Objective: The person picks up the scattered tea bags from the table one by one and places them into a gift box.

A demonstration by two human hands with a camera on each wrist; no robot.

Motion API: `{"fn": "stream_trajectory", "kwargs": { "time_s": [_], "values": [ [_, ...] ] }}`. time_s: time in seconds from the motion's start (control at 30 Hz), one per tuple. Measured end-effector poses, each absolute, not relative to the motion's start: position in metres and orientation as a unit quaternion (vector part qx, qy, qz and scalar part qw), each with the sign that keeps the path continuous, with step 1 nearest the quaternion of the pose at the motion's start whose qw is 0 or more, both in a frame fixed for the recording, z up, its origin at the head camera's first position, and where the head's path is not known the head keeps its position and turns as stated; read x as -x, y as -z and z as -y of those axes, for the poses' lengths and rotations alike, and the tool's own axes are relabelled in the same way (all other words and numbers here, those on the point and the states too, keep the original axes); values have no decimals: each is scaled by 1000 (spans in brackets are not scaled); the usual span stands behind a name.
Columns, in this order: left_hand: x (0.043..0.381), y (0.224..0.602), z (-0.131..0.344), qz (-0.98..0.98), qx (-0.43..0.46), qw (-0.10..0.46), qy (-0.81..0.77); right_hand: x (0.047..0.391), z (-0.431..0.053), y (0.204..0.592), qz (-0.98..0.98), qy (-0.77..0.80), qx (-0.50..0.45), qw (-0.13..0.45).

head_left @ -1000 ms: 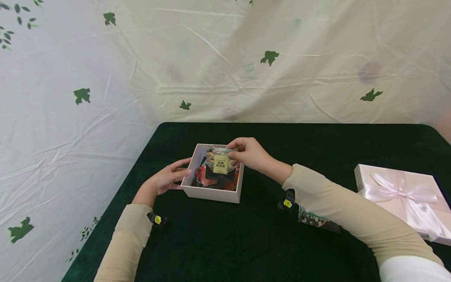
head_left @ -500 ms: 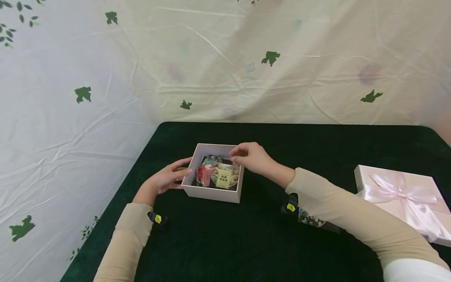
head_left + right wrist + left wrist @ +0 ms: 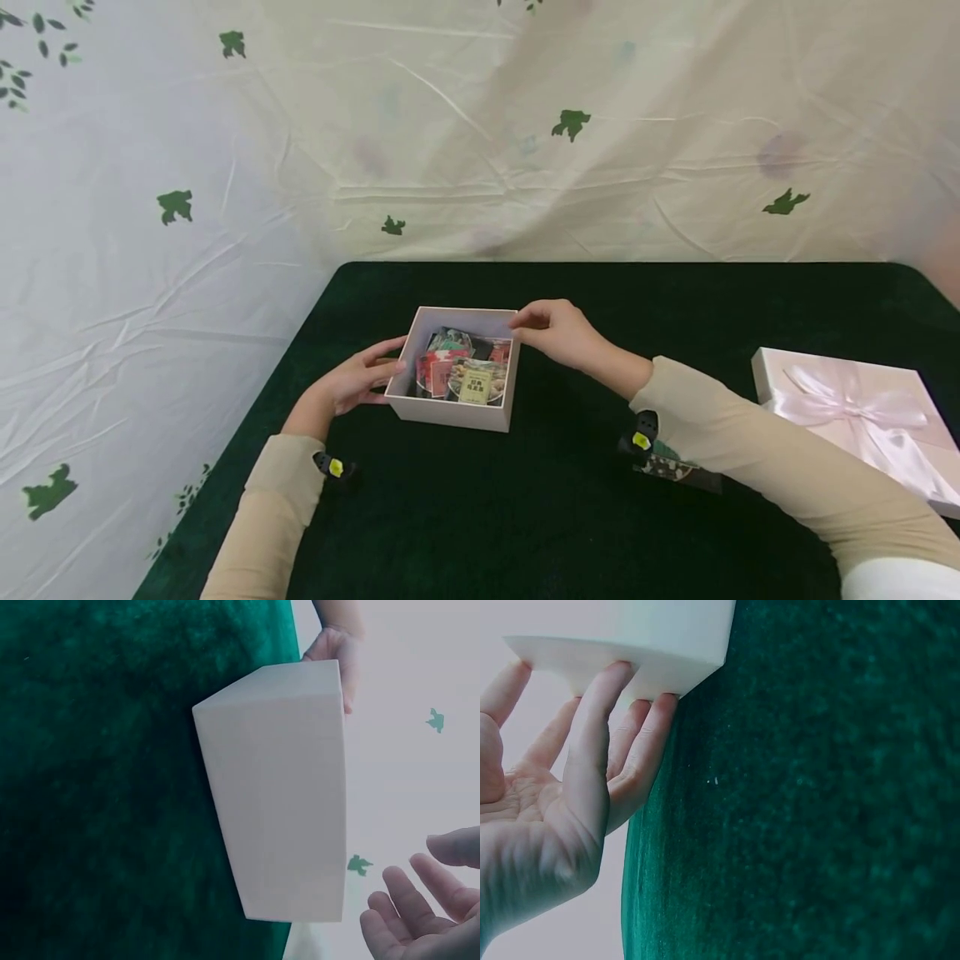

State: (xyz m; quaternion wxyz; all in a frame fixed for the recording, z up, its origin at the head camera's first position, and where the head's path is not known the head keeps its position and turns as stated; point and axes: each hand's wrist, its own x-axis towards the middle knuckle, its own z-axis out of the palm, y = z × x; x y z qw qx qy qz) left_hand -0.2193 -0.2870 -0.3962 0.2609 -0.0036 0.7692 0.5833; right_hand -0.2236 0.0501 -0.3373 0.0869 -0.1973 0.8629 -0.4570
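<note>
An open pale pink box [image 3: 450, 413] stands on the dark green cloth and contains several small packets. One packet with a yellow label [image 3: 476, 387] lies uppermost at its front right, beside red packets [image 3: 435, 372]. My left hand [image 3: 354, 381] touches the box's left side; in the left wrist view, extended fingertips [image 3: 619, 671] rest against its wall. Just outside the right rim, my right hand [image 3: 558, 333] hovers with nothing in it. Its loosely bent fingers [image 3: 405, 896] appear apart from the box in the right wrist view.
A pale pink lid or box with a satin bow [image 3: 851, 412] lies at the right. Partly under my right forearm lies a dark patterned packet [image 3: 675, 472]. Behind the table [image 3: 675, 287] hangs a white curtain [image 3: 450, 125] with green leaf prints.
The yellow-label packet, earlier held by my right hand above the box, dropped onto the others inside. My right hand then moved right, out over the rim. My left hand stayed put.
</note>
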Motion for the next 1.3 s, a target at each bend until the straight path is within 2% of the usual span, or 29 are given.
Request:
{"fn": "stream_trajectory", "kwargs": {
  "time_s": [0.33,0.63,1.07,1.3],
  "values": [
    [218,396,285,-769,0,258,-586,218,-83,339,-878,429,204,59],
    [216,396,285,-769,5,251,-588,205,-112,338,-888,404,212,56],
    [215,397,285,-765,7,254,-592,183,-155,349,-903,344,237,98],
    [217,397,285,-764,2,258,-591,175,-170,358,-911,313,223,151]
  ]
}}
